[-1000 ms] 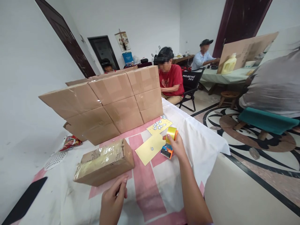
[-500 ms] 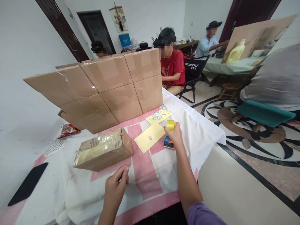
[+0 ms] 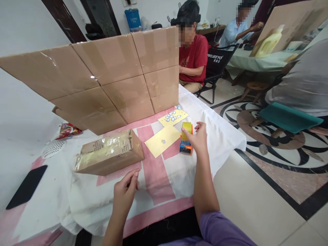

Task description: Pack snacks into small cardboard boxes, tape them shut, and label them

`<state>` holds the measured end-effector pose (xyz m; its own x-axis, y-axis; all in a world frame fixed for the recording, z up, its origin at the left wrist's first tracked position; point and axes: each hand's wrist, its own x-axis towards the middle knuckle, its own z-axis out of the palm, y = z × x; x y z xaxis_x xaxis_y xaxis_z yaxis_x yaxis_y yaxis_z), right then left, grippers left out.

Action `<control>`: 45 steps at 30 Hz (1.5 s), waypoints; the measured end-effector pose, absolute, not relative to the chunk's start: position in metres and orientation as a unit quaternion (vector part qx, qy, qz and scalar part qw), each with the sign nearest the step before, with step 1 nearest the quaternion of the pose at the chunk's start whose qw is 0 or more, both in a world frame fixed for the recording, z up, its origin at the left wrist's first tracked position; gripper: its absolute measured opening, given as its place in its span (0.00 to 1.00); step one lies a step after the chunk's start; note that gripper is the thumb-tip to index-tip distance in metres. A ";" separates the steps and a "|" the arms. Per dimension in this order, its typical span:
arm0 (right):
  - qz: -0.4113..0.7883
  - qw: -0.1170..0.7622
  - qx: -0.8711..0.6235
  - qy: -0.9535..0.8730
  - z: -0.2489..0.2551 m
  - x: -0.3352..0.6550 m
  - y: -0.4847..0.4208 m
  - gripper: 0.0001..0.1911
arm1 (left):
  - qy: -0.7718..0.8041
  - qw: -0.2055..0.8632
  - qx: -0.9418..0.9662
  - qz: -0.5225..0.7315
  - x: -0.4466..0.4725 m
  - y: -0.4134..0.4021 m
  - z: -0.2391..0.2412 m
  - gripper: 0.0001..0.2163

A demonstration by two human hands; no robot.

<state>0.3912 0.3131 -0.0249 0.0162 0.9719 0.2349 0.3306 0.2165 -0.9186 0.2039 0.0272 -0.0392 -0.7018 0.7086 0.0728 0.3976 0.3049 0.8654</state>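
Note:
On the cloth to the right stands a tape dispenser (image 3: 186,147) with a yellow roll and orange edges. My right hand (image 3: 198,135) is just beside it, thumb and fingers apart, with the thumb close to the roll. My left hand (image 3: 126,186) hovers near the front of the table, its fingertips pinched together; whatever they may hold is too small to make out. Left of the dispenser lies a yellow paper sheet (image 3: 166,135) with one small whitish piece (image 3: 163,141) on it. Behind it, another yellow sheet (image 3: 182,113) carries several small whitish pieces (image 3: 172,117).
A taped cardboard box (image 3: 110,153) sits on the left, before a tall cardboard partition (image 3: 123,85). A black flat slab (image 3: 27,187), a white perforated object (image 3: 52,149) and a red packet (image 3: 67,131) lie further left. A person in red (image 3: 194,58) sits beyond the partition.
My right hand has let go of the tape dispenser, and its fingers have spread away to the right. The dispenser stands on the cloth. My left hand stays pinched. The view has tilted down.

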 end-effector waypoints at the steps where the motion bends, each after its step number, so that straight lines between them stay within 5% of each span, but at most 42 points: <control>1: 0.318 0.512 -0.495 -0.626 -0.018 0.392 0.306 0.34 | 0.788 0.173 0.334 0.488 0.204 0.028 -0.038 0.23; 4: 0.350 0.542 -0.335 -0.686 0.005 0.382 0.273 0.18 | 0.771 0.198 0.298 0.527 0.203 0.032 -0.031 0.25; 7: 0.441 0.460 -0.181 -0.749 0.020 0.358 0.234 0.08 | 0.760 0.202 0.306 0.536 0.202 0.035 -0.021 0.25; 11: 0.504 0.331 -0.084 -0.793 0.021 0.327 0.199 0.09 | 0.751 0.191 0.350 0.527 0.203 0.035 -0.013 0.24; 15: 0.509 0.290 -0.071 -0.807 0.018 0.317 0.189 0.02 | 0.758 0.185 0.363 0.510 0.205 0.031 -0.012 0.25; 20: 0.473 0.304 -0.057 -0.825 0.013 0.314 0.189 0.06 | 0.759 0.275 0.305 0.505 0.202 0.032 -0.010 0.40; 25: 0.528 0.403 -0.101 -0.741 0.007 0.305 0.203 0.07 | 0.798 0.258 0.319 0.442 0.193 0.029 -0.016 0.39; 28: 0.640 0.440 -0.169 -0.606 -0.004 0.295 0.219 0.10 | 0.823 0.159 0.327 0.437 0.182 0.021 -0.019 0.32; 33: 0.811 0.341 -0.228 -0.417 -0.031 0.272 0.229 0.17 | 0.811 -0.173 0.278 0.485 0.145 0.013 -0.005 0.17; 36: 0.828 0.317 -0.214 -0.410 -0.036 0.266 0.225 0.15 | 0.752 -0.227 0.261 0.562 0.130 0.014 0.007 0.13; 45: 0.762 0.252 -0.022 -0.597 -0.007 0.286 0.191 0.08 | 0.732 0.079 0.379 0.560 0.167 0.032 0.006 0.21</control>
<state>0.2859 0.1911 -0.0074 -0.8720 0.4096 0.2678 -0.3581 -0.1608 -0.9197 0.1667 0.0321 0.0065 -0.6998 0.6442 0.3087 0.4669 0.0855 0.8801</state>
